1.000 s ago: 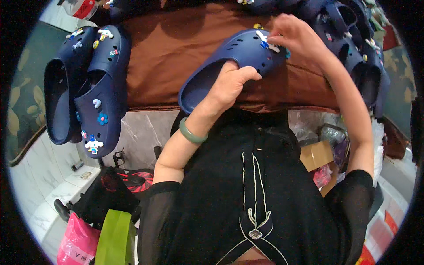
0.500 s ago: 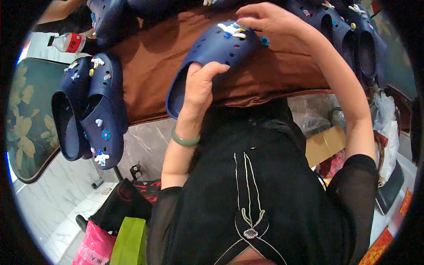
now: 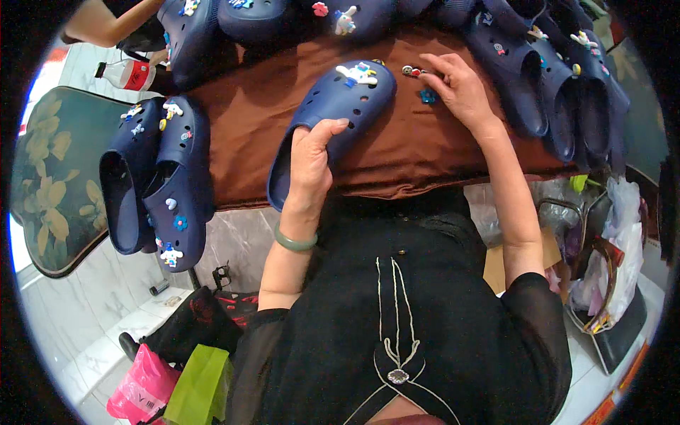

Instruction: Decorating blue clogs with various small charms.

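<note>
My left hand grips the heel end of a navy blue clog lying on a brown cloth. The clog carries a white cartoon charm near its toe. My right hand rests on the cloth to the right of the clog, fingertips at a small round charm, with a blue flower charm just below. A green bangle circles my left wrist.
A pair of decorated navy clogs hangs at the left beside a green floral cushion. More navy clogs line the right and far edge. Another person's arm shows at top left. Bags lie on the floor below.
The clog has come down onto the cloth. My right hand has left its toe and moved right to the loose charms; the view has tilted downward.
</note>
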Motion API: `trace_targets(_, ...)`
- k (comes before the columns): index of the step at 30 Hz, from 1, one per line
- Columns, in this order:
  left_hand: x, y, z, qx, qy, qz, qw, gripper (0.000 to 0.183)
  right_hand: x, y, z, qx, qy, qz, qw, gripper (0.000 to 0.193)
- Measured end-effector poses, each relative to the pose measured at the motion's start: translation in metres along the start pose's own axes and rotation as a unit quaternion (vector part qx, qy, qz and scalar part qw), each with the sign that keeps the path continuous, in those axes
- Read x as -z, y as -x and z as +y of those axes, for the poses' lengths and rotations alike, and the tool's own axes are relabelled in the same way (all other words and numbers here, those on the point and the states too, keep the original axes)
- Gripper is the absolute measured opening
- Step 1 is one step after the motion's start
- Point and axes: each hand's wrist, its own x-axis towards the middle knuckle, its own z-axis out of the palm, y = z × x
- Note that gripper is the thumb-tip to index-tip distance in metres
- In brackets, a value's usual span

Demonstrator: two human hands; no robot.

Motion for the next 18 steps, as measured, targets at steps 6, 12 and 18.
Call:
trace_targets(6, -0.014, -0.013, 0.013, 0.013, 0.009, 0.003, 1.0, 0.029, -0.003, -0.029, 0.0, 0.072, 0.012, -0.007, 0.997, 0.015)
trace_targets(12, -0.011, -0.002, 0.024, 0.023, -0.166, 0.052, 0.985, 0.027, -0.007, 0.006, -0.033, 0.059, -0.15, 0.035, 0.986, 0.019)
trace_targets(18, -0.008, 0.0, 0.01, 0.028, -0.072, -0.022, 0.997, 0.035, -0.022, 0.042, -0.055, -0.025, -0.268, 0.016, 0.963, 0.011)
